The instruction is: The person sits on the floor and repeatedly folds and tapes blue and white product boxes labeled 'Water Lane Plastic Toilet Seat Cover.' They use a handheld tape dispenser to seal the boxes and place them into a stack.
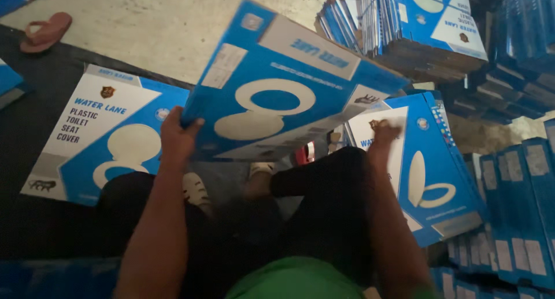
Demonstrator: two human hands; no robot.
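Note:
My left hand [178,136] grips the left edge of a flat blue-and-white carton [283,85] and holds it lifted and tilted over my knees. My right hand [384,134] presses down on a second blue-and-white carton [430,166] that lies at my right side. A third flat carton [98,134] of the same kind lies on the dark floor to my left. My legs in black trousers and my sandalled feet are below the lifted carton.
A tall stack of flat blue cartons [416,27] stands at the back right. More upright cartons [514,218] line the right edge. A brown sandal [46,32] lies on the pale concrete floor [156,27] at the back left.

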